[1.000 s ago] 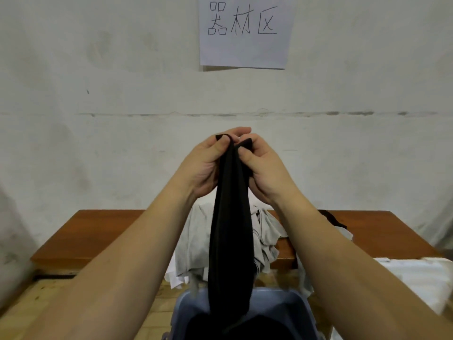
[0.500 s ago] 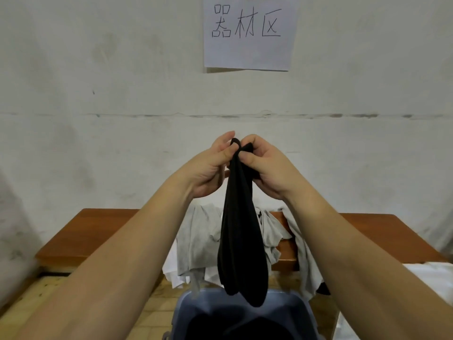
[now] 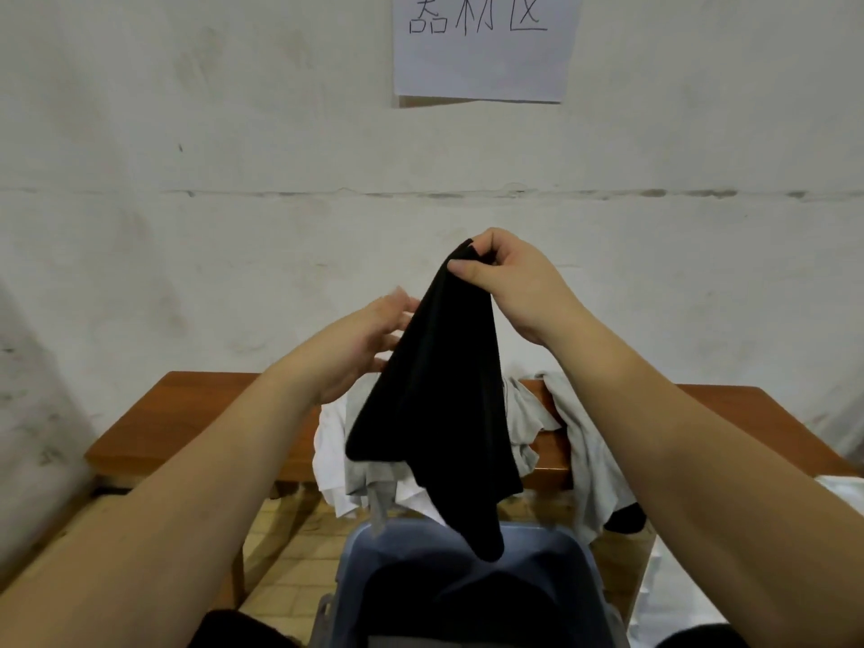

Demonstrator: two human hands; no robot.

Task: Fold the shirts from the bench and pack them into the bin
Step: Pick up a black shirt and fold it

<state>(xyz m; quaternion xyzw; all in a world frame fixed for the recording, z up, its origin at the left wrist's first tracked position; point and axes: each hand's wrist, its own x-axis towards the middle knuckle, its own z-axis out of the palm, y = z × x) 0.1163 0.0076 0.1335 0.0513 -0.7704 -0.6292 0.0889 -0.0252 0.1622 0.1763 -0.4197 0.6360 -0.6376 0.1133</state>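
Observation:
A black shirt (image 3: 444, 390) hangs in the air above the bench, pinched at its top by my right hand (image 3: 505, 278). My left hand (image 3: 369, 339) is lower, open, with its fingers spread against the shirt's left side behind the cloth. The shirt's lower tip dangles over the blue-grey bin (image 3: 579, 572), which holds dark cloth. A heap of grey and white shirts (image 3: 528, 418) lies on the brown wooden bench (image 3: 187, 423) and hangs over its front edge.
A white wall stands close behind the bench, with a paper sign (image 3: 481, 44) taped high on it. White cloth (image 3: 841, 498) lies at the right edge. Tiled floor (image 3: 290, 554) shows under the bench, left of the bin.
My left hand has let go of the shirt's top and dropped to its left side. The right hand alone holds it, and the shirt has spread wider.

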